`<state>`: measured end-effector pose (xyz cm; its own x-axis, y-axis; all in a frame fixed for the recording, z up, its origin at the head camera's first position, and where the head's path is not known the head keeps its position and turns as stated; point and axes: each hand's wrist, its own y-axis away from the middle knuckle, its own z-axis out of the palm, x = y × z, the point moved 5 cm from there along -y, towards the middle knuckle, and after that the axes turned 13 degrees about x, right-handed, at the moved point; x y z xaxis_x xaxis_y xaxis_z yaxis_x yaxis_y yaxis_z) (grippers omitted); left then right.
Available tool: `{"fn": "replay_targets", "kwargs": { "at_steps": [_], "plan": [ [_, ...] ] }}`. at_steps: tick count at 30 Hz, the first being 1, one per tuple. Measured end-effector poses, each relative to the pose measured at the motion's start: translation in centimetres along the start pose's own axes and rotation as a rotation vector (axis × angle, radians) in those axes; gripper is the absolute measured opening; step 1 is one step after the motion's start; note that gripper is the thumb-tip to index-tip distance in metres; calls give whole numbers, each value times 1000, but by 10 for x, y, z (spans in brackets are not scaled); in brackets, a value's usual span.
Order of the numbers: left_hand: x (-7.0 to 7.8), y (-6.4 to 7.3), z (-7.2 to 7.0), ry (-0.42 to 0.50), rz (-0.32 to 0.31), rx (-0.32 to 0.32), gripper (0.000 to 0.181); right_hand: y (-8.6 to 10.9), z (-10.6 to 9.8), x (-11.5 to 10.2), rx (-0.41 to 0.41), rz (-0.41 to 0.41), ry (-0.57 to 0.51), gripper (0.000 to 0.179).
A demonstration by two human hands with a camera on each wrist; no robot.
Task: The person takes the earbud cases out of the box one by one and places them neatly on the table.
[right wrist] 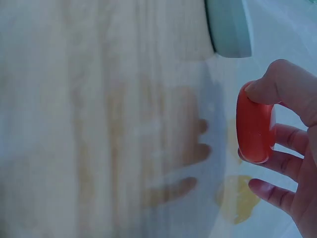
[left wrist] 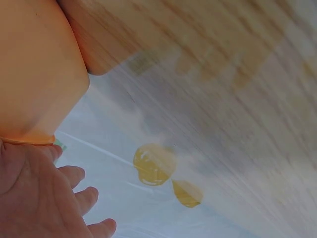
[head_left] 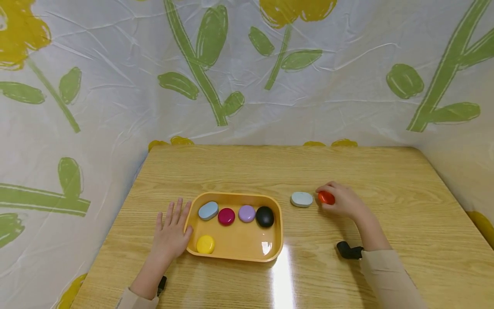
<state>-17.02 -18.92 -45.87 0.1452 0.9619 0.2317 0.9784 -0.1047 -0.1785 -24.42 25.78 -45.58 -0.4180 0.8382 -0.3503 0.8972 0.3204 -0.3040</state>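
Note:
My right hand (head_left: 344, 201) pinches a glossy red disc-shaped case (head_left: 326, 198) between thumb and fingers. In the right wrist view the red case (right wrist: 255, 125) stands on edge in the grip, seemingly off the table. Just left of it, a pale grey-green oval case (head_left: 302, 199) lies on the wood. My left hand (head_left: 170, 236), fingers straight and spread, touches the left rim of an orange tray (head_left: 235, 256). Inside the tray are a light-blue oval case (head_left: 208, 210) and round ones in crimson (head_left: 226, 216), lilac (head_left: 247, 213), black (head_left: 265, 216) and yellow (head_left: 205, 244).
The wooden table (head_left: 316, 279) ends at the back against a hanging cloth (head_left: 270, 120) with a flower print, which also covers both sides. A black wrist-camera part (head_left: 349, 250) sticks out beside the right forearm.

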Motion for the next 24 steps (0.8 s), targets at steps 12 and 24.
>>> {"fn": "replay_targets", "kwargs": {
  "at_steps": [12, 24],
  "plan": [
    [0, -1, 0, 5, -3, 2, 59, 10, 8, 6, -49, 17, -8, 36],
    [1, -1, -1, 6, -6, -2, 59, 12, 9, 8, -65, 19, 0, 41]
  ]
}}
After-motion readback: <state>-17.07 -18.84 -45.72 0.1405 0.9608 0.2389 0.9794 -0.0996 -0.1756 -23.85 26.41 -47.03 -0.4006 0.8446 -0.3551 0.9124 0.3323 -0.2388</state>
